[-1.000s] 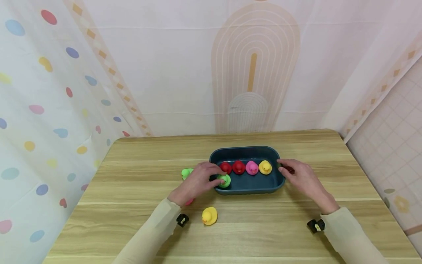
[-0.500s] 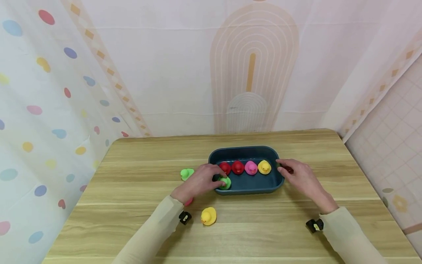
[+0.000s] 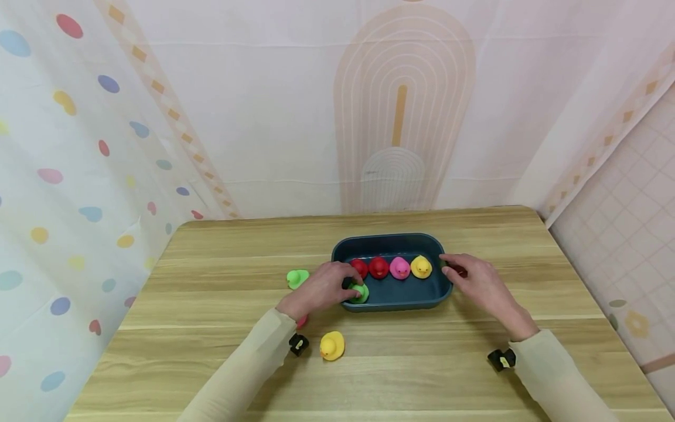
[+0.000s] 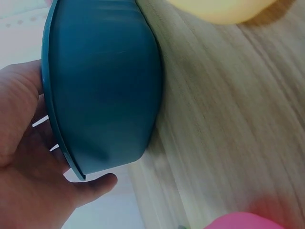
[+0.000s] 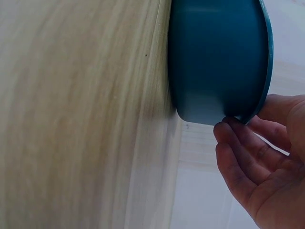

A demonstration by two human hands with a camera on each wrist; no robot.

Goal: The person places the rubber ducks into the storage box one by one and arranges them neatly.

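A dark blue oblong tub (image 3: 401, 306) stands on the wooden table. My left hand (image 3: 321, 286) reaches over its left end and pinches a green rubber duck (image 3: 362, 291) low in the front left corner. Behind that duck, a row runs rightward: two red ducks (image 3: 378, 267), a pink duck (image 3: 399, 268) and a yellow duck (image 3: 421, 267). At the tub's right end, my right hand (image 3: 482, 287) holds the rim between thumb and fingers. In the left wrist view the tub's wall (image 4: 105, 86) hides the left fingertips and the duck.
Outside the tub, a second green duck (image 3: 297, 278) lies left of it, partly behind my left hand. A pinkish-red duck (image 3: 302, 322) peeks out below that wrist. Nearer me sits another yellow duck (image 3: 332, 346). A patterned curtain (image 3: 263, 117) hangs behind the table.
My left hand has dipped slightly with the green duck in the tub's front left corner. The right hand stays at the rim, and the head view has drifted a little.
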